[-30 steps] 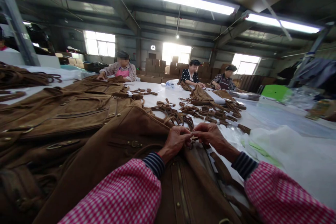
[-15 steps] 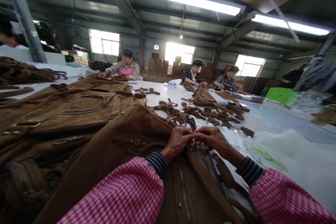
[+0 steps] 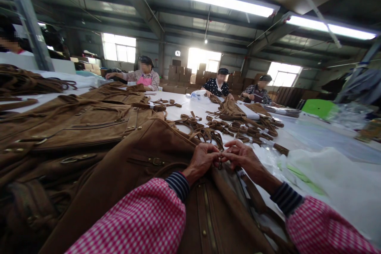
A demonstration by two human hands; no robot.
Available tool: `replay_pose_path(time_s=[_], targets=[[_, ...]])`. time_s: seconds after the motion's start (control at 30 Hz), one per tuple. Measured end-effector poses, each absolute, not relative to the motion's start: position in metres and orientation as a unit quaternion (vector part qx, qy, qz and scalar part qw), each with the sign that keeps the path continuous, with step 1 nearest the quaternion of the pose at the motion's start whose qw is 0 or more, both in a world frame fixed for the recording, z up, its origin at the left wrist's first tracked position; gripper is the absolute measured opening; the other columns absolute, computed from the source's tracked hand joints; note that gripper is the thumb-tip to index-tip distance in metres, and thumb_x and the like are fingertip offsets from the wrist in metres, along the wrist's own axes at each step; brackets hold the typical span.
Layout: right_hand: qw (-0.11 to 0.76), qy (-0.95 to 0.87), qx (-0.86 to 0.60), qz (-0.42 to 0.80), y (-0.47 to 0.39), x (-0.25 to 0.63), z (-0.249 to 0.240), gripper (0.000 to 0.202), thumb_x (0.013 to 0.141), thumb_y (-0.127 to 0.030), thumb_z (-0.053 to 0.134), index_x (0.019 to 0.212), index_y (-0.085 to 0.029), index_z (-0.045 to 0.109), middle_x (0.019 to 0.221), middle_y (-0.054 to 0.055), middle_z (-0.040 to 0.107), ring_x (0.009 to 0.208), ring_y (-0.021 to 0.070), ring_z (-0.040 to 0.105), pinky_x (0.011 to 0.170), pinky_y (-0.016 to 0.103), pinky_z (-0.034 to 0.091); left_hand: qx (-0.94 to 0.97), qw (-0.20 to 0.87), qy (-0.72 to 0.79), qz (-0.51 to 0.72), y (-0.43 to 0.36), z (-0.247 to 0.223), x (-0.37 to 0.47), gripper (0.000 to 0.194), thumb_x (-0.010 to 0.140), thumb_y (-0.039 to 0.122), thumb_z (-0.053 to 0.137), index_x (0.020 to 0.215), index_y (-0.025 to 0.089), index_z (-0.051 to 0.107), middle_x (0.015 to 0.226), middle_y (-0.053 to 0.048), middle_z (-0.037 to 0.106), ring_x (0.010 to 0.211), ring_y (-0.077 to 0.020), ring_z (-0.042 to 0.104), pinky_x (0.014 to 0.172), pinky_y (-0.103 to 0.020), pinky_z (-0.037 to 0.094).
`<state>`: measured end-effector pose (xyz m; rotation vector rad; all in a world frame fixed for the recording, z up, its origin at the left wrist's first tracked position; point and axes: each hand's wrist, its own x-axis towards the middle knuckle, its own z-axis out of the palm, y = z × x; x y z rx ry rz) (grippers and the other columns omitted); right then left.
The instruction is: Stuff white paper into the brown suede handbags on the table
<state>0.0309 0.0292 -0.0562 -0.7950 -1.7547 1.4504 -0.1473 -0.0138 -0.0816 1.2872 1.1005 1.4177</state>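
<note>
Brown straps [image 3: 238, 127] lie in loose bundles on the white worktop [image 3: 187, 101], just beyond the person's hands. A pile of brown bags [image 3: 92, 117] crowds the left side, and crumpled plastic sheeting [image 3: 342, 182] covers the right. Three people sit along the far side, with cardboard boxes [image 3: 178, 75] behind them and a green panel [image 3: 318, 107] at far right.

The nearest bag [image 3: 160, 147] rests in front of the person, at the near centre, against the pile. It is dark brown and suede-like, with a small buckled strap [image 3: 155, 161] on its left part and a long zip [image 3: 205, 214] below the hands. The left hand [image 3: 203, 159] has thumb and fingers pinched together on a small fitting [image 3: 220, 162], too tiny to identify. The right hand [image 3: 245, 158] meets it there, fingers bent and partly spread; whether it grips anything cannot be told.
</note>
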Motion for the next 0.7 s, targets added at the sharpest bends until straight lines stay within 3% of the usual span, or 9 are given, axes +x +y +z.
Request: replay_pose_path(time_s=[0.23, 0.43, 0.7], targets=[[0.420, -0.636, -0.313, 0.567, 0.031, 0.029, -0.066, 0.043, 0.072, -0.050, 0.087, 0.084, -0.019, 0.061, 0.084, 0.008, 0.077, 0.072, 0.0218, 0.075, 0.045, 0.020, 0.050, 0.520, 0.448, 0.446, 0.575, -0.015, -0.081, -0.147, 0.014, 0.072, 0.024, 0.074, 0.067, 0.012, 0.069, 0.054, -0.001, 0.063, 0.047, -0.0110, 0.056, 0.047, -0.021, 0.043], [0.429, -0.635, -0.326, 0.553, 0.030, 0.026, -0.072, 0.042, 0.073, -0.054, 0.086, 0.086, -0.016, 0.073, 0.078, 0.006, 0.074, 0.059, 0.0148, 0.067, 0.043, 0.020, 0.047, 0.521, 0.448, 0.449, 0.571, -0.013, -0.085, -0.146, 0.012, 0.076, 0.023, 0.070, 0.070, 0.013, 0.068, 0.059, -0.002, 0.066, 0.048, -0.0117, 0.058, 0.048, -0.022, 0.044], [0.409, -0.636, -0.325, 0.568, 0.026, 0.024, -0.072, 0.041, 0.076, -0.055, 0.083, 0.084, -0.016, 0.072, 0.072, 0.001, 0.068, 0.052, 0.0082, 0.056, 0.040, 0.016, 0.038, 0.541, 0.427, 0.462, 0.558, -0.012, -0.087, -0.147, 0.011, 0.077, 0.022, 0.067, 0.070, 0.013, 0.069, 0.056, -0.001, 0.064, 0.048, -0.0120, 0.058, 0.049, -0.021, 0.044]])
